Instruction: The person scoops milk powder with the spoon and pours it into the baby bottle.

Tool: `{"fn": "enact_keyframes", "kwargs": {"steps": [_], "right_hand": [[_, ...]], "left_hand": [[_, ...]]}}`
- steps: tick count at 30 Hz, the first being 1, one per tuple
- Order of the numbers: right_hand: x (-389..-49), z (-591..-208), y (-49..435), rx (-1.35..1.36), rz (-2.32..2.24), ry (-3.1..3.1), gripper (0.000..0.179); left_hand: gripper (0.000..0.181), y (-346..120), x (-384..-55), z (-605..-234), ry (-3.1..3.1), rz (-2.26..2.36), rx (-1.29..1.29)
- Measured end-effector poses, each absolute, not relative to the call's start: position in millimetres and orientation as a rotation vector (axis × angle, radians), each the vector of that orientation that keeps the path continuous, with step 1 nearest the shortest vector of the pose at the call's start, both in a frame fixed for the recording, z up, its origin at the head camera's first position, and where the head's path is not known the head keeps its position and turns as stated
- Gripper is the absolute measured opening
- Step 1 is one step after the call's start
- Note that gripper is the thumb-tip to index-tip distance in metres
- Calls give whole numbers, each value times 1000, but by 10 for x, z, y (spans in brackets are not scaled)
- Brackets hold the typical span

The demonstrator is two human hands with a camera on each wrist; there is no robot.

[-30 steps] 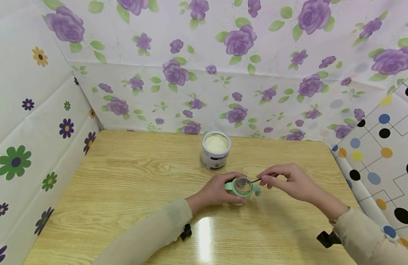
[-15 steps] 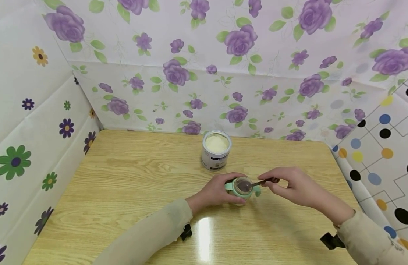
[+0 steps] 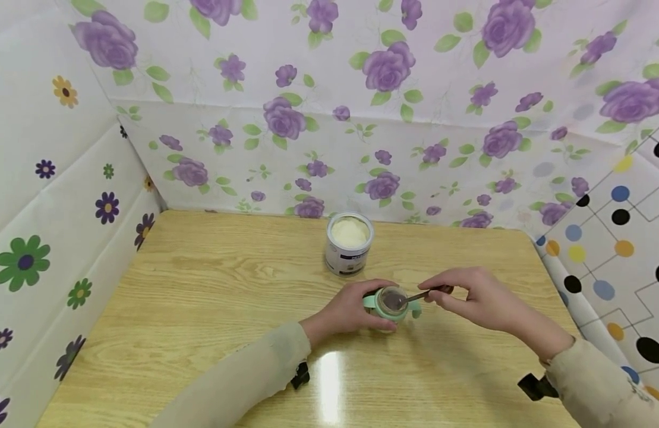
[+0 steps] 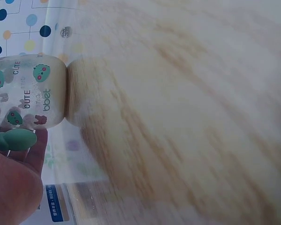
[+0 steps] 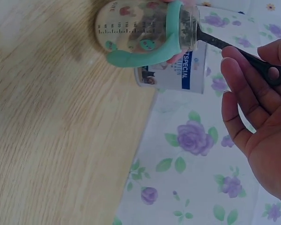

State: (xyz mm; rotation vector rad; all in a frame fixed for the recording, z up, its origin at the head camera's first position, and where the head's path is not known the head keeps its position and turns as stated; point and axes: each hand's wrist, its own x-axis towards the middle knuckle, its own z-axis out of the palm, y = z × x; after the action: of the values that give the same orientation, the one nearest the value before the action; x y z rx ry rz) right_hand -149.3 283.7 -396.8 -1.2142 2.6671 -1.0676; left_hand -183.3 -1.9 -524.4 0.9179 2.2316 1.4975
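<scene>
My left hand (image 3: pixel 350 306) grips a clear baby bottle (image 3: pixel 391 315) with mint-green handles, which stands uncapped on the wooden table. Cartoon prints and the word "CUTE" show on the bottle (image 4: pixel 30 93) in the left wrist view, with the left-hand fingers behind it. Between thumb and fingers, my right hand (image 3: pixel 476 297) pinches the handle end of a dark spoon (image 3: pixel 422 295). That spoon (image 5: pixel 257 65) slants into the bottle's open mouth; its lower end shows dimly through the clear neck. The right hand's other fingers extend below the handle in the right wrist view.
Behind the bottle stands an open tin (image 3: pixel 348 255) of pale yellow powder. Floral cloth (image 3: pixel 308 154) hangs along the table's back edge, with patterned sheets at both sides. The wooden table (image 3: pixel 217 285) extends widely to the left.
Over the first half second my right hand shifted slightly right and the spoon turned, its dark handle showing more. Since then it has barely moved. The left hand and bottle stay put.
</scene>
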Motion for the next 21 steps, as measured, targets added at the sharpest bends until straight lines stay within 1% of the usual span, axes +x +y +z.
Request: {"fn": "enact_keyframes", "kwargs": {"steps": [8, 13, 16, 19, 21], "right_hand": [[-1527, -3935, 2854, -1046, -1226, 2600, 28], [-1600, -3979, 2915, -864, -1401, 2477, 26], [-1636, -4043, 2958, -710, -1484, 2409, 28], [-1660, -4120, 2992, -569, -1566, 2344, 34], [-1675, -4180, 3015, -530, -1662, 2251, 37]], "left_hand": [[75, -20, -1827, -5245, 2214, 1514, 908], [76, -18, -1827, -5248, 2192, 1534, 909], [77, -16, -1834, -5255, 2199, 1533, 923], [76, -15, -1836, -5261, 2206, 1532, 928], [76, -13, -1836, -5264, 2201, 1537, 929]]}}
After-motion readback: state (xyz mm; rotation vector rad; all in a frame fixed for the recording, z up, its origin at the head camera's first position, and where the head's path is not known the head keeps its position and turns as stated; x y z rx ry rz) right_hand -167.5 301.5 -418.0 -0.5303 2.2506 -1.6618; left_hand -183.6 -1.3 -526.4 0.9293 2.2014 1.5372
